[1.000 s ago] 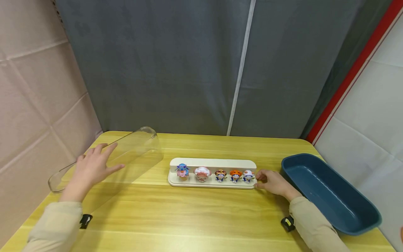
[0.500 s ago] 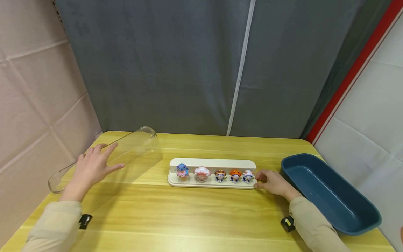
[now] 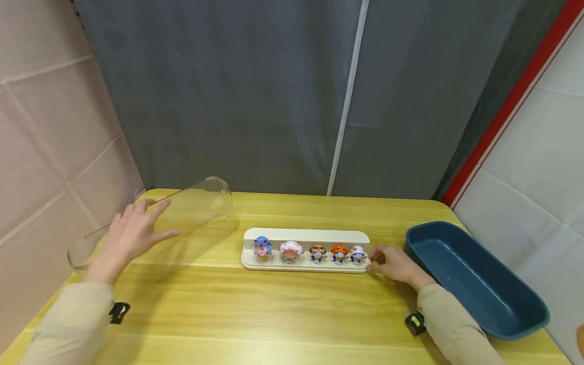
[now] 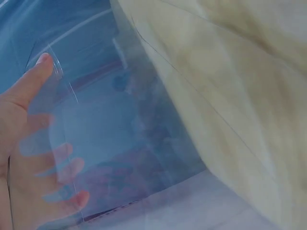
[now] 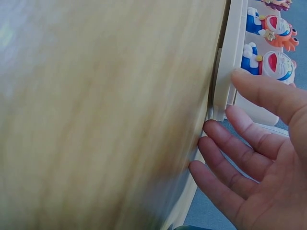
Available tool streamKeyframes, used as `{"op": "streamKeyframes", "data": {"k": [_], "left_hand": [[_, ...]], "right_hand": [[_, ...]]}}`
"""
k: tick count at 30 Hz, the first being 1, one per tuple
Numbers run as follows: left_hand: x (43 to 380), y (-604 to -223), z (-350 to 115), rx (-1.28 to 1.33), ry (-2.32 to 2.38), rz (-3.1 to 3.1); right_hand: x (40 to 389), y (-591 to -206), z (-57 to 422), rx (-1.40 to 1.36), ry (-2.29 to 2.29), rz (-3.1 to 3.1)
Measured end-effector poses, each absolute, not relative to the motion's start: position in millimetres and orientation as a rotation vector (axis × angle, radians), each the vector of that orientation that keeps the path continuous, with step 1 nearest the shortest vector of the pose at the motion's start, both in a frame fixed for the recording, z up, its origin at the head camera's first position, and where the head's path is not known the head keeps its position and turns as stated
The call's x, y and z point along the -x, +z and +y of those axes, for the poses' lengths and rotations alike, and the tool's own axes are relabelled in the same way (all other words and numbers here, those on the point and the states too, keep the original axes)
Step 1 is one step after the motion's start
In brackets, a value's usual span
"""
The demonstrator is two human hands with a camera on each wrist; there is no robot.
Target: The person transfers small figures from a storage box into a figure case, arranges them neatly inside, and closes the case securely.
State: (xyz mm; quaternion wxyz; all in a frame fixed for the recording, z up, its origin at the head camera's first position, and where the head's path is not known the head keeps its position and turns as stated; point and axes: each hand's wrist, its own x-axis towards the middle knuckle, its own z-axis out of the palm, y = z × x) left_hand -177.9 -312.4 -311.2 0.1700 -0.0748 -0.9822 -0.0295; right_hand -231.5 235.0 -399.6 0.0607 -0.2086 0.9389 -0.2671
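A clear plastic cover (image 3: 205, 210) lies slanted at the left of the table. My left hand (image 3: 133, 233) spans and holds it, thumb and fingers spread apart; through the clear wall the fingers (image 4: 67, 165) look hazy in the left wrist view. Mid-table sits a long white display base (image 3: 310, 235) with a raised back step. Along its front stand several small figurines, among them a blue one (image 3: 262, 249), a pink-and-white one (image 3: 291, 252) and an orange-hooded one (image 3: 339, 254). My right hand (image 3: 394, 263) pinches the base's right end, thumb near the white-hooded figurine (image 3: 358, 254).
A deep blue rectangular basin (image 3: 474, 284) stands at the right, close beside my right hand. Dark grey cloth (image 3: 228, 101) hangs behind the wooden table (image 3: 255, 314). Pale cloth walls flank both sides, the right one edged in red.
The clear cover's far end has risen slightly, and my left hand has shifted a little up with it. My right hand stays at the base's end. The head view has shifted slightly.
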Motion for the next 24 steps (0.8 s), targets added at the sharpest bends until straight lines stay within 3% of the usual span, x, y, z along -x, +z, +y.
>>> {"op": "streamKeyframes", "data": {"k": [14, 24], "left_hand": [[190, -227, -283, 0.380, -0.120, -2.803], [201, -188, -238, 0.612, -0.190, -2.801]], "right_hand": [[230, -398, 233, 0.652, -0.808, 2.847], [232, -400, 232, 0.660, -0.811, 2.847]]}}
